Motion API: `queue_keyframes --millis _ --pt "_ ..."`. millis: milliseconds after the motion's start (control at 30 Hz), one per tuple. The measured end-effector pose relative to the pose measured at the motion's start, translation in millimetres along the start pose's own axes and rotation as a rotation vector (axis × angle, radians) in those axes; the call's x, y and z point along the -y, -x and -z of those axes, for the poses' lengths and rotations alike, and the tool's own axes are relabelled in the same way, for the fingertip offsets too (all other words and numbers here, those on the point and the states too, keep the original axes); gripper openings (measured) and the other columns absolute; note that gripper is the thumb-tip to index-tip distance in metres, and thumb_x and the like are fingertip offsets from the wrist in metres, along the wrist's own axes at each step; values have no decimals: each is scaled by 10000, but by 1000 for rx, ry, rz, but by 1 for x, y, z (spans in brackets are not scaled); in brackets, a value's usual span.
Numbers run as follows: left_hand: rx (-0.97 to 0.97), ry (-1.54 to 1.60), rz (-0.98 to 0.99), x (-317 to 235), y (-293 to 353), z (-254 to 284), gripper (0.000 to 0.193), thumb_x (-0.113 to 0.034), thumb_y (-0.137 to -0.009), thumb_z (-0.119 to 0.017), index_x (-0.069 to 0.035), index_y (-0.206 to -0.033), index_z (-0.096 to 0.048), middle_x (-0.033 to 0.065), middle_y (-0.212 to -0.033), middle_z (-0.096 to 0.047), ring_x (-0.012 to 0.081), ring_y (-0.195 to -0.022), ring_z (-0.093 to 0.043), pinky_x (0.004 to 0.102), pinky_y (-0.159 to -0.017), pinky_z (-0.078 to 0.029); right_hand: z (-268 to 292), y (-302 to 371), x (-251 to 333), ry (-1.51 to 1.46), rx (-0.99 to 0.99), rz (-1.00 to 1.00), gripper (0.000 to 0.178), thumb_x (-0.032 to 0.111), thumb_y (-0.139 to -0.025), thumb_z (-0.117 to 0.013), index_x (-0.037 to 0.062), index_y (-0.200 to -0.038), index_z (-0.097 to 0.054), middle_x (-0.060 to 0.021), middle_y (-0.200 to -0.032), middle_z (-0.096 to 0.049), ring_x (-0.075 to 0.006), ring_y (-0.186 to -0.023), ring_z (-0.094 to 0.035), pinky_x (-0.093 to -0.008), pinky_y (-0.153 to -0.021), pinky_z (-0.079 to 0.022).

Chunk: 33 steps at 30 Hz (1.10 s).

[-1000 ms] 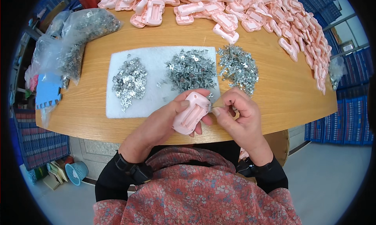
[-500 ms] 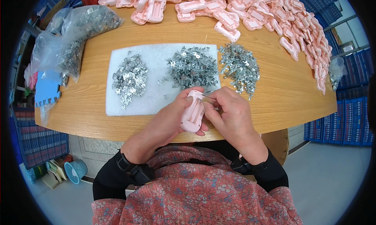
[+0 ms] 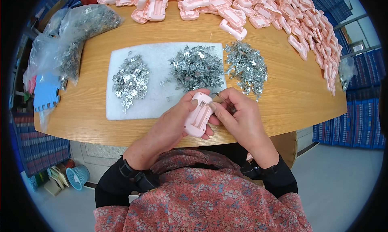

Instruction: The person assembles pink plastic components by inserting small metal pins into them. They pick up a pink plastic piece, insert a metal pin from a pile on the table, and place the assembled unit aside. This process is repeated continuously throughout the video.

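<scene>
My left hand (image 3: 173, 117) is closed around a pale pink plastic casing (image 3: 197, 121), tilted, with its open battery compartment facing up. My right hand (image 3: 242, 114) is closed at the casing's upper right side. Its thumb presses at the top end of the compartment, and a thin metal tool (image 3: 218, 95), perhaps tweezers, shows between its fingers. Whatever small part lies under the thumb is hidden. Just beyond the hands, a heap of small metal battery contacts (image 3: 196, 68) lies on a white foam sheet (image 3: 157, 104).
Another heap of contacts (image 3: 131, 80) lies on the foam's left, and a third heap (image 3: 246, 66) on the wooden table (image 3: 291, 106). Many pink casings (image 3: 266, 9) pile along the back and right. Plastic bags of metal parts (image 3: 74, 46) and a blue foam mat (image 3: 46, 92) are left.
My right thumb has moved onto the compartment's top end, and the metal tool has drawn back from it among my fingers. The casing stays in my left hand.
</scene>
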<state>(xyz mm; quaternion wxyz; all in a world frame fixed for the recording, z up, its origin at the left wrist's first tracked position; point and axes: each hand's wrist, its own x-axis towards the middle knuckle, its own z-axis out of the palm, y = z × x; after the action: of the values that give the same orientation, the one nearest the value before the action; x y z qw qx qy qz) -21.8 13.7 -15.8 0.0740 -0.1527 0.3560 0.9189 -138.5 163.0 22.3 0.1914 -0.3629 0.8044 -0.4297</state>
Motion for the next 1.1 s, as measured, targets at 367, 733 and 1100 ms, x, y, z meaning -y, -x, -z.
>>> queue_keyframes --millis 367,733,1100 --pt "-33 -74 37 -2 0 -2 445 -215 -1046 -258 -89 -1469 -314 166 -1046 -633 282 -798 -688 396 -740 -581 -2 4 1 125 5 186 129 69 -874 -690 18 -952 -600 -135 -779 -615 -265 -678 -652 -355 -584 -508" --pt "-20 -78 42 -3 1 -4 457 -223 -1037 -265 -77 -1468 -310 166 -1054 -632 283 -794 -688 386 -739 -580 -6 4 -8 120 -7 222 141 83 -867 -702 25 -942 -596 -152 -794 -626 -309 -688 -653 -372 -588 -504" --pt "25 -60 -3 0 2 -2 474 -283 -1046 -287 -79 -1474 -300 178 -1085 -633 284 -844 -677 397 -757 -563 1 3 -11 -15 23 -2 210 127 -899 -712 2 -1017 -591 -60 -771 -592 -115 -637 -583 -265 -581 -478"
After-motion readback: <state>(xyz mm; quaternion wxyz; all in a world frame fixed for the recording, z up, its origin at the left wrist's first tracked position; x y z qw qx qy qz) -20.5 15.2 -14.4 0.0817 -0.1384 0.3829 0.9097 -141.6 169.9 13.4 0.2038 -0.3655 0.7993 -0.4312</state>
